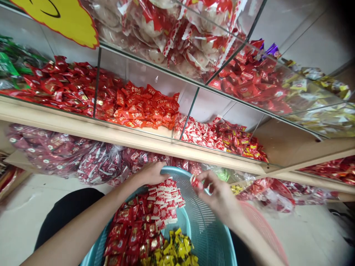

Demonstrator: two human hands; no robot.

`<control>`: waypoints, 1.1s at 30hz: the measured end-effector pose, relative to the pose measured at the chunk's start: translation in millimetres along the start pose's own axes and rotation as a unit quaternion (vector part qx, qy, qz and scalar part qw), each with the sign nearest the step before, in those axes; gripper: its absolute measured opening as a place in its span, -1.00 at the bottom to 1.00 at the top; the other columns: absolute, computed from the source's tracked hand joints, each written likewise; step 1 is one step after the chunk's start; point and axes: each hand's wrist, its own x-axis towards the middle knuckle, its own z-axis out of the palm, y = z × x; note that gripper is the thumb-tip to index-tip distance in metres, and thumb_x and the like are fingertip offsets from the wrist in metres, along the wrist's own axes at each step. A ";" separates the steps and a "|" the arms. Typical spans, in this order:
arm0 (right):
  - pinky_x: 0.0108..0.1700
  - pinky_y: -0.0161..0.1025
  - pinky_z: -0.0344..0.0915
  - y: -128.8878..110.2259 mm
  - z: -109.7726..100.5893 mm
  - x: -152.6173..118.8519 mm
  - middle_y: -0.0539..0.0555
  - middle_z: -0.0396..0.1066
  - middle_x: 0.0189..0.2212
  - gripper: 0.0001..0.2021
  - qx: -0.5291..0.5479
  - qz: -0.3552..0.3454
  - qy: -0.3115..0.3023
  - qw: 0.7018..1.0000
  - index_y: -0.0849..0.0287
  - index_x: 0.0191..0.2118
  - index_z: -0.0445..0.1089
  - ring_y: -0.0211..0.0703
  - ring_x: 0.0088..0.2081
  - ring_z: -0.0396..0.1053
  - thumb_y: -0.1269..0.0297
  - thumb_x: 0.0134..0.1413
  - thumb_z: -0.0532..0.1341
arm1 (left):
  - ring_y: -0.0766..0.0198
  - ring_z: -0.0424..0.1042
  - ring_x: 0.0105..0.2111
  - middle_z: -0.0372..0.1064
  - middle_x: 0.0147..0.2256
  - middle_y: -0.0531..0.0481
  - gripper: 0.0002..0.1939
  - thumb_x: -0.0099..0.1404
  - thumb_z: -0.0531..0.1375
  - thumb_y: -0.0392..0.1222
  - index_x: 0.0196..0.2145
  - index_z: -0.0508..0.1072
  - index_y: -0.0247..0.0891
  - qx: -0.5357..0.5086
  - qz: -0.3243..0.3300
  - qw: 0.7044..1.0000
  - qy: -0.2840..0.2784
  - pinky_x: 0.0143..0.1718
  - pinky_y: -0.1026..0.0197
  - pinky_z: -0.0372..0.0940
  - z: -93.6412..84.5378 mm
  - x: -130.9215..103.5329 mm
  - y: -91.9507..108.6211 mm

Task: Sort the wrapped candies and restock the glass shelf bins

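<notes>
A teal plastic mesh basket (212, 229) sits low between my knees. Inside lie dark red wrapped candies (129, 232) on the left, red-and-white wrapped candies (165, 201) at the far side, and yellow wrapped candies (176, 251) near me. My left hand (152, 173) is closed over the basket's far rim, beside the red-and-white candies; some of its fingers are hidden. Above the basket's right side, my right hand (215, 192) pinches one small red-and-white candy (195, 181) between thumb and fingertips.
Clear-fronted shelf bins ahead hold red candies (63, 85), orange-red candies (146, 107) and red-and-white candies (199, 131). Filled plastic bags (52, 151) lie under the wooden shelf edge (133, 142). A pink basket (263, 229) stands at the right, behind my right forearm.
</notes>
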 end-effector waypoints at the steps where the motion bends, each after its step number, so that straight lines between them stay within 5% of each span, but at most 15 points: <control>1: -0.42 -0.34 0.17 14.1 17.6 -12.5 -0.02 0.31 -0.47 -0.94 0.007 0.024 -0.021 0.999 0.13 -0.40 0.20 -0.27 -0.45 0.25 0.35 -0.08 0.12 | 0.27 0.38 -0.43 0.41 -0.38 0.00 -0.73 0.14 0.05 0.04 -0.33 0.35 -0.19 0.004 0.002 1.000 0.002 -0.45 0.30 0.14 0.5 0.0 -0.2; 5: -0.45 -0.33 0.10 67.5 77.2 -52.7 -0.06 0.24 -0.53 -0.85 -0.052 0.090 -0.054 0.993 0.12 -0.41 0.10 -0.25 -0.49 0.22 0.44 -0.16 0.10 | 0.27 0.35 -0.47 0.39 -0.42 0.02 -0.71 0.14 0.04 0.07 -0.36 0.34 -0.19 0.026 0.009 1.000 0.007 -0.49 0.29 0.10 2.2 0.5 -1.2; 9: -0.45 -0.33 0.03 88.6 104.6 -70.3 -0.06 0.23 -0.55 -0.75 -0.116 0.126 -0.063 0.983 0.12 -0.37 0.06 -0.23 -0.50 0.22 0.53 -0.22 0.09 | 0.27 0.35 -0.48 0.38 -0.45 0.03 -0.71 0.15 0.03 0.08 -0.36 0.34 -0.20 0.035 0.004 0.999 0.005 -0.49 0.29 0.10 1.5 1.3 -0.6; 22: -0.47 -0.32 0.02 85.9 130.2 -57.9 0.00 0.31 -0.50 -0.76 -0.105 0.128 -0.027 0.986 0.09 -0.37 -0.04 -0.18 -0.48 0.27 0.49 -0.13 0.06 | 0.26 0.36 -0.47 0.39 -0.44 0.03 -0.70 0.14 0.05 0.08 -0.36 0.35 -0.19 0.038 0.002 0.999 0.011 -0.48 0.29 0.10 3.2 2.1 -2.4; 33: -0.49 -0.31 0.09 103.6 118.6 -69.9 -0.08 0.28 -0.56 -0.82 0.005 0.130 -0.035 0.991 0.09 -0.36 0.01 -0.21 -0.55 0.27 0.36 -0.08 0.08 | 0.29 0.34 -0.48 0.37 -0.46 0.03 -0.70 0.13 0.05 0.08 -0.39 0.34 -0.21 0.007 -0.012 1.000 -0.006 -0.51 0.30 0.09 -2.0 -0.3 3.1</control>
